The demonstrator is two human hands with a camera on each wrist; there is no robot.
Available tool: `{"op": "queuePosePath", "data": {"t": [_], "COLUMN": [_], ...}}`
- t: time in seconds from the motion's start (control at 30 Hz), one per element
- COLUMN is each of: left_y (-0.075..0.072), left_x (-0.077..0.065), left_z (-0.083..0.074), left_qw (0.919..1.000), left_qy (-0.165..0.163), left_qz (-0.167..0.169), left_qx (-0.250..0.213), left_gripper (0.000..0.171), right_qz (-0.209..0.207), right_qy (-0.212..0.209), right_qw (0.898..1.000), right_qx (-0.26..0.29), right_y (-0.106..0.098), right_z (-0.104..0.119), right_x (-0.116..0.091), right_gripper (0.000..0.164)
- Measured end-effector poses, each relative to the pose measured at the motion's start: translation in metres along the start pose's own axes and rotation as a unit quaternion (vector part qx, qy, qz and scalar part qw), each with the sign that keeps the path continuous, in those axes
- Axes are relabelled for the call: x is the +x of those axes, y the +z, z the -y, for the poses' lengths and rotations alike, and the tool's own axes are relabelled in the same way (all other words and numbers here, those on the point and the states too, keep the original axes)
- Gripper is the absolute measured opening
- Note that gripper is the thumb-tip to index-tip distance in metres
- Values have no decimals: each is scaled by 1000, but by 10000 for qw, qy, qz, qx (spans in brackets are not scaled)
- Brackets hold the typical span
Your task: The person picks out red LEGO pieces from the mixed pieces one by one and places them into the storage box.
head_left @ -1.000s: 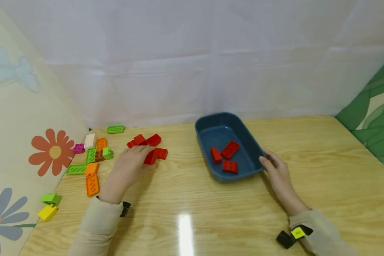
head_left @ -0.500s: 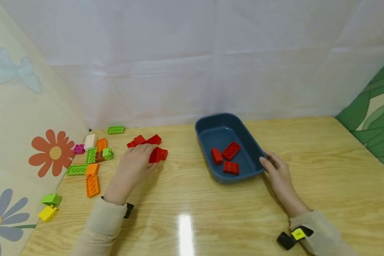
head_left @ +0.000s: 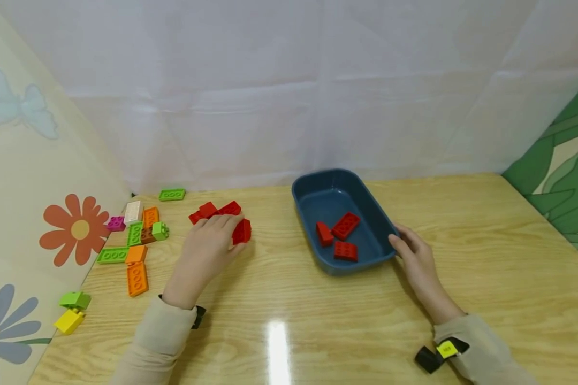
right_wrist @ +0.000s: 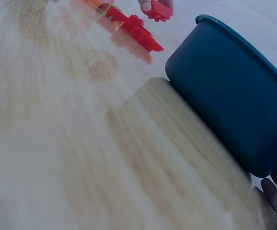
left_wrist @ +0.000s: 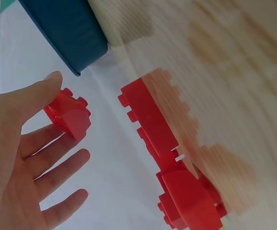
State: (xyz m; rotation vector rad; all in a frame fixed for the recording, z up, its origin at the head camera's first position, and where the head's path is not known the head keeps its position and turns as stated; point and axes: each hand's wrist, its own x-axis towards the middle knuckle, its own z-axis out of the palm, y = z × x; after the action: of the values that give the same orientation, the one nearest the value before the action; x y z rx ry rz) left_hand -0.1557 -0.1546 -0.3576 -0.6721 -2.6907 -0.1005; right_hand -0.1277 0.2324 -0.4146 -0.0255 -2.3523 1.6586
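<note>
My left hand (head_left: 206,248) pinches a red toy brick (left_wrist: 70,115) with a sloped face between thumb and index finger, the other fingers spread apart. In the left wrist view the brick is raised beside a row of red bricks (left_wrist: 152,124) on the table. The head view shows more red bricks (head_left: 208,208) just beyond this hand, partly covered by it. A blue plastic bin (head_left: 337,269) stands to the right, with 3 red bricks (head_left: 345,225) inside. My right hand (head_left: 416,256) grips the bin's near right corner, thumb on the rim and fingers outside.
Green, orange, white, brown and magenta bricks lie grouped at the left, among them an orange brick (head_left: 137,279). A yellow brick (head_left: 69,321) and a green one (head_left: 75,300) lie nearer the table's left edge. A white cloth (head_left: 245,107) hangs behind the table.
My left hand has shifted a little to the right with the red brick, which now covers the spot where a loose red brick showed. The right hand and bin stay put.
</note>
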Motion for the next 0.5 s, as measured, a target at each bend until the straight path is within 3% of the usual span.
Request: {"op": "queuePosePath", "data": {"t": [0.2, 0.5], "left_y": [2, 6], "left_x": [2, 9], "left_z": [-9, -25], "left_qw": [9999, 9995], "left_qy": [85, -51], "left_qz": [-47, 258], "left_qx": [101, 185], "left_gripper": [59, 56], "right_qz": [-6, -29], "right_qy": [-1, 0], "right_qw": [9999, 9999], "right_qx": [-105, -124], "right_y": [0, 1], "right_z": [0, 0], "right_x": [1, 0], "right_gripper": [48, 48]}}
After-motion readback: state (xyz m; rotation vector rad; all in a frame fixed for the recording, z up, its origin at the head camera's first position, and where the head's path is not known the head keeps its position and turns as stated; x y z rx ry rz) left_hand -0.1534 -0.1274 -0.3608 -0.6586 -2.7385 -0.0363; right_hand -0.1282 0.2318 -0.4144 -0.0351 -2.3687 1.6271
